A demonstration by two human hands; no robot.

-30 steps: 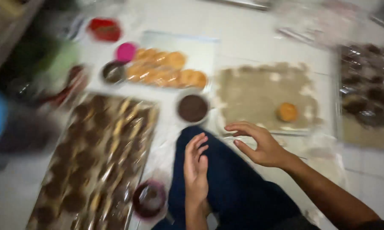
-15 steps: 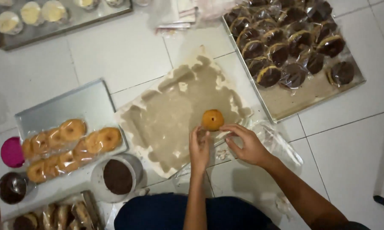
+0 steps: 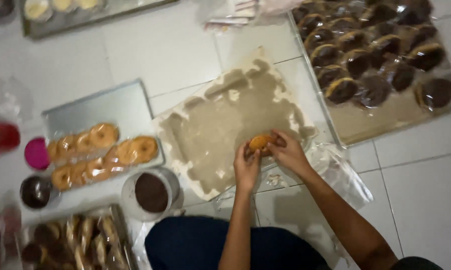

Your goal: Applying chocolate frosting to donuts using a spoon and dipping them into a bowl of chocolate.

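While both hands meet over the greasy paper sheet (image 3: 220,130) on the floor, the left hand (image 3: 246,167) and right hand (image 3: 288,154) pinch a single plain doughnut (image 3: 261,142) between their fingertips, each grip closed lightly on its rim, probably to keep the soft ring from deforming. The forearms reach forward from the lap, converging, wrists bent slightly down. A bowl of chocolate sprinkles (image 3: 151,192) sits near the left forearm, a tray of unglazed doughnuts (image 3: 101,151) lies further left, and chocolate-topped doughnuts (image 3: 374,60) fill a tray beyond the right hand.
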